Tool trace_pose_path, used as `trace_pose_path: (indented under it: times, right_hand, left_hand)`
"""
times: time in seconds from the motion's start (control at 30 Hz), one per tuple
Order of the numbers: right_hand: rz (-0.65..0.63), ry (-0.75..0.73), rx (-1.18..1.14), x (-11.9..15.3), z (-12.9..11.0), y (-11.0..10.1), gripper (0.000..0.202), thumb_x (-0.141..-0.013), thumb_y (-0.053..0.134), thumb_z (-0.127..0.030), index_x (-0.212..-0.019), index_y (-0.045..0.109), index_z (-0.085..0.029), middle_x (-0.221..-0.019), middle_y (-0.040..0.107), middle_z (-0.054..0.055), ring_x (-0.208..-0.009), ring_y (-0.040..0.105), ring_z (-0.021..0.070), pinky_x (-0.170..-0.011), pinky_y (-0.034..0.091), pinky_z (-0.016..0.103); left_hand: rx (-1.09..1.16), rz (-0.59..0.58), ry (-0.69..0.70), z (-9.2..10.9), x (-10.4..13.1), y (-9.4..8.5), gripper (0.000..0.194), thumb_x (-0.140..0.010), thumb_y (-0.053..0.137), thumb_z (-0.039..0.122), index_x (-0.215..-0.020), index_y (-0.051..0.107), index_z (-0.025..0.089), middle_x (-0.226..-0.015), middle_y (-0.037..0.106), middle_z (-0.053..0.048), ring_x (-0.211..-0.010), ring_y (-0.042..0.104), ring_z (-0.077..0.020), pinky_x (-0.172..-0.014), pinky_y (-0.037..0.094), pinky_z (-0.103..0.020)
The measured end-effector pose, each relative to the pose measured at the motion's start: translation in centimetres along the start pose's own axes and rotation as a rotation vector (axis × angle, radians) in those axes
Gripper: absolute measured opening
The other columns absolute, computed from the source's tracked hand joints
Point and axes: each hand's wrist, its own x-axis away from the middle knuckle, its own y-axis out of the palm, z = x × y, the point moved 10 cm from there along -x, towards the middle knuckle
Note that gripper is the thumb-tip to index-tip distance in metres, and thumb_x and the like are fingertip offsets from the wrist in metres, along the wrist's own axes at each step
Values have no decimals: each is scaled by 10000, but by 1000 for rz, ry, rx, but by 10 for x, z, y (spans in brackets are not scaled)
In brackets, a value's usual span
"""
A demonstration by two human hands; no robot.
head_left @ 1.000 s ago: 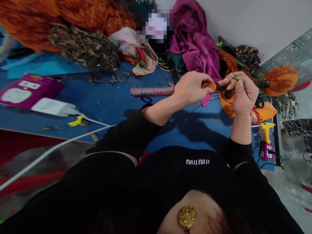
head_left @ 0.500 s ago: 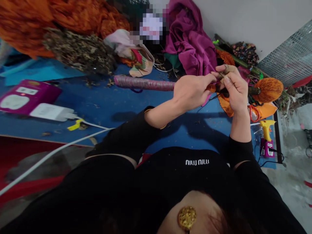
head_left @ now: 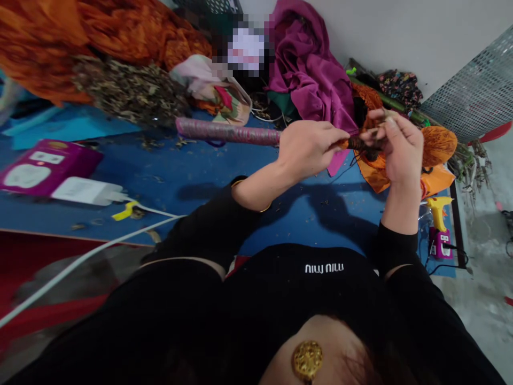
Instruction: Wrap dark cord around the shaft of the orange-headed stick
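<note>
My left hand (head_left: 306, 145) is wrapped round a long wrapped stick (head_left: 230, 133), pink and grey, that lies crosswise over the blue table. Its far end, beyond the fingers, is dark, with a bit of orange at the fingertips. To the right, my right hand (head_left: 401, 144) is raised at the stick's dark end, its fingers pinched on a small brownish piece, too blurred to name. An orange cloth-covered ball (head_left: 438, 146) shows just behind the right hand.
Orange cloth (head_left: 132, 32), dried plant matter (head_left: 128, 91) and magenta cloth (head_left: 308, 69) line the back. A purple box (head_left: 48, 166) and white charger (head_left: 88, 191) with a cable sit left. At right are a yellow glue gun (head_left: 440, 211) and metal mesh (head_left: 476, 91).
My right hand has moved right, away from my left hand, and now partly covers the orange ball. The stick and my left hand have shifted slightly left.
</note>
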Motion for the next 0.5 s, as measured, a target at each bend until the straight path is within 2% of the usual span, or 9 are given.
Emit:
trace_pose_path:
  times: [0.07,0.1,0.17,0.2,0.3,0.37,0.43,0.5]
  right_hand:
    - [55,51,-31,0,-4,-33,303,-888,786,-495,-768,706,-229,-839,779,-7,-466,586,40,-450,481,228]
    - [65,80,-30,1,-7,-49,296,-844,818,-452,-698,688,-231,-755,758,-6,-382,491,27,-373,376,239]
    - [149,92,-7,6,-19,-90,290,-762,851,-416,-611,675,-241,-652,710,0,-305,350,11,-312,178,278]
    - [199,90,14,10,-25,-111,267,-732,852,-397,-598,679,-243,-636,699,4,-297,324,10,-317,137,294]
    - [384,29,46,21,-35,-166,247,-703,829,-404,-597,671,-245,-654,684,10,-324,293,16,-357,118,315]
    - [517,-13,62,24,-30,-195,266,-703,808,-448,-619,644,-256,-689,674,6,-366,267,29,-387,118,318]
    - [647,-49,107,24,-19,-217,305,-741,760,-508,-638,594,-274,-724,658,8,-426,260,54,-419,141,313]
    - [708,-59,252,21,-8,-227,357,-857,617,-562,-648,505,-294,-753,618,25,-513,339,97,-475,261,307]
  left_hand:
    - [41,7,-65,-14,-3,-10,329,-977,628,346,-1230,834,300,-1082,838,-60,-973,755,-258,-805,509,-373]
    - [71,16,-96,-22,-5,-15,324,-953,655,335,-1215,842,303,-1058,837,-62,-973,753,-265,-818,518,-385]
    - [136,49,-126,-35,-8,-29,305,-909,703,339,-1172,857,315,-957,832,-54,-944,744,-268,-805,535,-389]
    - [143,56,-138,-41,-9,-34,304,-894,715,345,-1160,863,328,-909,828,-45,-913,737,-268,-779,536,-391]
    - [154,50,-216,-55,-8,-47,289,-841,755,361,-1098,885,337,-806,807,-22,-793,704,-248,-703,514,-374]
    - [210,7,-271,-59,-7,-49,283,-815,766,353,-1063,893,307,-781,798,-13,-747,683,-216,-672,495,-331]
    - [297,-56,-290,-58,-6,-47,286,-792,764,331,-1038,896,271,-768,789,-5,-737,673,-190,-659,480,-287]
    - [389,-131,-280,-55,-6,-43,274,-755,775,312,-994,896,250,-744,777,1,-736,677,-182,-667,487,-266]
